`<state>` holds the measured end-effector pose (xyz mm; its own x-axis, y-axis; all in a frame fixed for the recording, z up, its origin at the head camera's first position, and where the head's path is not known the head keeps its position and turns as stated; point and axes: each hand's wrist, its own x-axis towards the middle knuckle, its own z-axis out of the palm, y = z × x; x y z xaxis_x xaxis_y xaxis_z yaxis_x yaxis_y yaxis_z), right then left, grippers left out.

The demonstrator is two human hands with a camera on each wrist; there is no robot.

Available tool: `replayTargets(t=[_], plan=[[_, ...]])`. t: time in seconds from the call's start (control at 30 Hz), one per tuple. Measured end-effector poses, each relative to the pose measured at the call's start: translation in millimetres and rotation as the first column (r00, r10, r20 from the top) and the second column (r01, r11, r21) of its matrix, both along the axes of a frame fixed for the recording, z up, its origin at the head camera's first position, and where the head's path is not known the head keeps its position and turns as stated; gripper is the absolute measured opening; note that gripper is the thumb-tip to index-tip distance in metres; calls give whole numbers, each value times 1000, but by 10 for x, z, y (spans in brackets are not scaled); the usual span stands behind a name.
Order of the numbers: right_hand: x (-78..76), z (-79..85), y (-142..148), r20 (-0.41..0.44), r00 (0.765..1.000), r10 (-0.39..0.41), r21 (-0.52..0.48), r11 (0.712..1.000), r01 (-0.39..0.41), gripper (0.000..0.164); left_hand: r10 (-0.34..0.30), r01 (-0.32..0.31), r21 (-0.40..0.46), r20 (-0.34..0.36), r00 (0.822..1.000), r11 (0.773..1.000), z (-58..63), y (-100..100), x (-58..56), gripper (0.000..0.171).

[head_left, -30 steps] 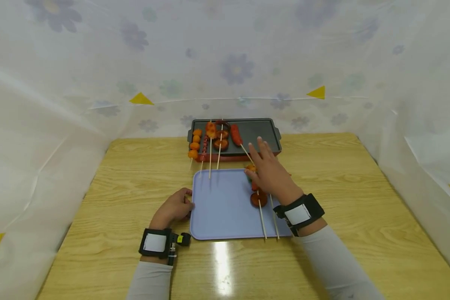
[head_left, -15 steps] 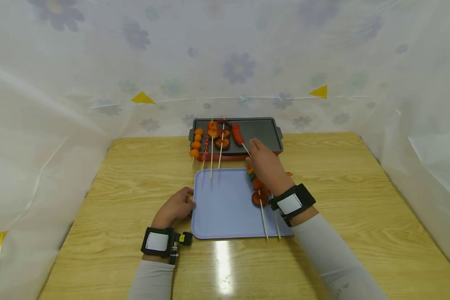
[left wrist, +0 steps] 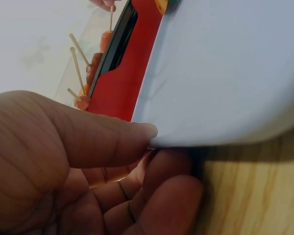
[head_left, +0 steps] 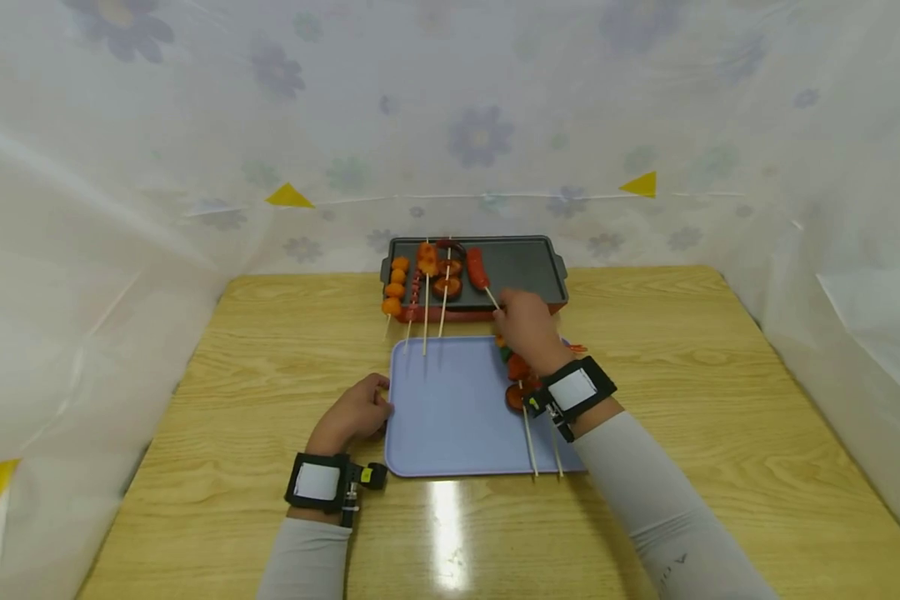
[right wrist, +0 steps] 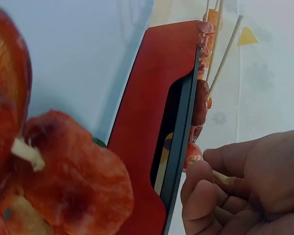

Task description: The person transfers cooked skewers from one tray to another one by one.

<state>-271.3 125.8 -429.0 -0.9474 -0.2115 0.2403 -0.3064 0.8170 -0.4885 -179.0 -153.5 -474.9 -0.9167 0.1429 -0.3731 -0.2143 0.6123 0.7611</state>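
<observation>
In the head view my left hand [head_left: 352, 408] holds the left rim of a pale lavender tray [head_left: 450, 417]. The left wrist view shows the thumb [left wrist: 115, 139] on top of the rim and curled fingers [left wrist: 174, 200] below it. My right hand [head_left: 531, 329] pinches the wooden stick of a red sausage skewer [head_left: 477, 268], whose sausage lies on the dark grill pan [head_left: 521, 262]. The right wrist view shows the stick [right wrist: 222, 177] between thumb and fingers. Beneath my right forearm, two skewers lie on the tray, one with a round brown slice [head_left: 514, 398]; both are partly hidden.
Left of the sausage, several skewers rest on the pan: orange balls [head_left: 394, 290], small red pieces [head_left: 414, 292], an orange-brown piece [head_left: 427, 258] and brown slices [head_left: 447, 287]. Their sticks point toward the tray. Behind the wooden table [head_left: 270, 333] hangs a flowered sheet [head_left: 480, 137].
My right hand has gone from spread fingers over the sausage skewer's stick to a pinch on it, its wrist moving slightly left. The left hand has kept its hold on the tray.
</observation>
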Motion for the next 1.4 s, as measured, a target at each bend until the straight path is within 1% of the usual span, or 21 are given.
replayTargets(t=[0.07, 0.27, 0.37, 0.53, 0.6, 0.7, 0.77, 0.8, 0.87, 0.93, 1.07, 1.13, 1.23, 1.33, 1.4], plan=[[0, -8, 4, 22, 1000, -6, -22, 1000, 6, 12, -2, 2, 1, 0, 1000, 1000, -2, 7, 1, 40], [19, -7, 15, 96, 995, -15, -5, 1000, 16, 17, -3, 3, -21, -2, 1000, 1000, -11, 18, -9, 39], [9, -18, 21, 137, 990, -12, -13, 1000, 14, 19, -2, 2, -22, 3, 1000, 1000, -5, 18, -11, 39], [-36, -42, 34, 202, 979, 14, -67, 998, -1, 13, 12, -12, -11, 10, 1000, 1000, -4, 22, -6, 38], [-47, -63, 43, 273, 962, 27, -137, 991, 11, 9, 10, -10, -12, 12, 1000, 1000, -8, 24, 2, 38], [-51, -92, 62, 390, 919, 59, -251, 967, 44, 7, 6, -6, -13, 18, 1000, 1000, -7, 26, 16, 37], [-48, -96, 68, 450, 890, 79, -313, 947, 75, 6, -4, 4, -15, 14, 1000, 1000, -3, 23, 20, 38], [-51, -90, 69, 463, 882, 90, -333, 940, 78, 7, -4, 4, -17, 12, 1000, 1000, -2, 21, 19, 38], [-60, -69, 65, 472, 876, 103, -348, 934, 78, 7, 1, -1, -18, 9, 1000, 1000, -2, 18, 10, 38], [-68, -45, 67, 476, 873, 103, -346, 935, 78, 8, 4, -4, -17, 8, 1000, 1000, 1, 20, 0, 39], [-70, -26, 83, 484, 871, 85, -309, 948, 79, 9, 4, -4, -8, 17, 1000, 1000, -13, 26, -12, 40], [-72, -22, 83, 488, 869, 79, -302, 950, 84, 9, 5, -5, 1, 17, 1000, 1000, -13, 24, -16, 40], [-80, -12, 78, 481, 874, 75, -294, 952, 80, 9, 7, -7, -2, 19, 1000, 1000, -8, 15, -24, 40], [-93, -18, 72, 491, 867, 87, -300, 951, 75, 10, 0, 1, -17, 19, 1000, 1000, 3, -2, -29, 40], [-93, -22, 71, 505, 858, 95, -302, 951, 72, 9, -5, 5, -22, 18, 1000, 1000, 5, -8, -32, 41]])
